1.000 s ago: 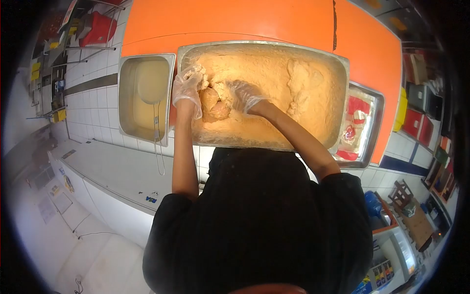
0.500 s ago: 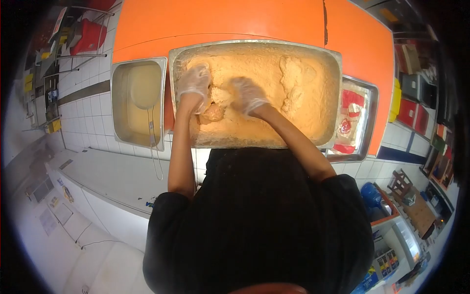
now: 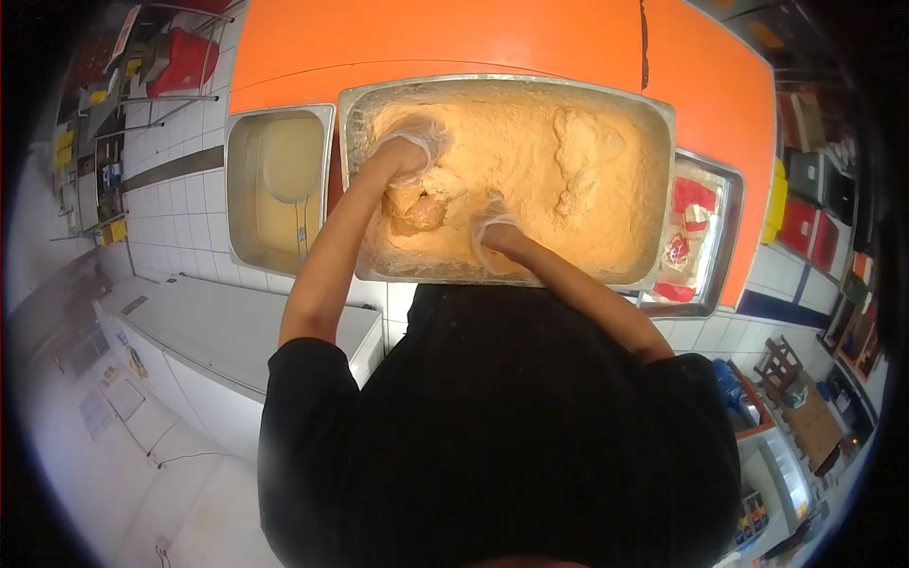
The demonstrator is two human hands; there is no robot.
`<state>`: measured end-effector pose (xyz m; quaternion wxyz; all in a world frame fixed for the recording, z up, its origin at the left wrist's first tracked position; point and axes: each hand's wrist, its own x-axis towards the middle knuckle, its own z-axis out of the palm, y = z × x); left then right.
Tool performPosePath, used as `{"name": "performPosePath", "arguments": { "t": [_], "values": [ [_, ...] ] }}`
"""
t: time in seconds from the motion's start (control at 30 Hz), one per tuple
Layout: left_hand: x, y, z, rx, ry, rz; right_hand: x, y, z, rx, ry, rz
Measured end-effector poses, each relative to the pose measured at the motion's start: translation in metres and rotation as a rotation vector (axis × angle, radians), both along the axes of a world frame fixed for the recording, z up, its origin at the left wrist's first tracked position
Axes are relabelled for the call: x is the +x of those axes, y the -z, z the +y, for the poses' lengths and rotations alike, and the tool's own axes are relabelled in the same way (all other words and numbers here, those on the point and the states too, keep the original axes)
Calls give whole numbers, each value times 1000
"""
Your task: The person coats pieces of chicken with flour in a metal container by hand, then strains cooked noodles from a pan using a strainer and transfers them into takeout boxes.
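On the orange counter point(image 3: 417, 38), a large metal pan point(image 3: 666, 189) is set lengthwise in front of the person (a black top point(image 3: 502, 407) is worn). The pan is spread with pale orange flour point(image 3: 521, 133), which is heaped into a rough ridge toward the right side. The meat point(image 3: 423, 214) is located in the left part of the pan, where it is partly coated and surrounded by flour.

Both hands are covered by clear gloves. The left hand point(image 3: 417, 150) is placed in the flour just beyond the meat; its fingers are blurred, and whether it is open or closed cannot be told. The right hand point(image 3: 494, 232) is lowered to the flour to the right of the meat, apart from it; its fingers are poorly shown, so its grip cannot be told either.

To the left, a smaller pan point(image 3: 234, 189) is placed just beside the large one. A strainer point(image 3: 293, 153) is rested in it, with the handle directed toward the near edge. To the right, a red-and-white bag point(image 3: 684, 248) is held in a shallow tray point(image 3: 731, 232).
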<state>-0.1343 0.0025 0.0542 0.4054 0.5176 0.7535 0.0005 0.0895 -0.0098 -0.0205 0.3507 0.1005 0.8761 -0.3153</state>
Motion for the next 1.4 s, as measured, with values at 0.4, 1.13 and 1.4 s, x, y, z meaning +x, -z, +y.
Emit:
{"name": "performPosePath", "arguments": {
  "t": [0.4,1.13,1.4],
  "values": [
    [20,-5,-8,19,-306,-557,2,-38,-1,-1136,1498,320],
    [72,-14,-135,270,-1720,-805,-59,18,43,200,783,810],
    [70,23,-101,630,-1720,-843,-69,-44,47,-134,510,375]
  ]
}}
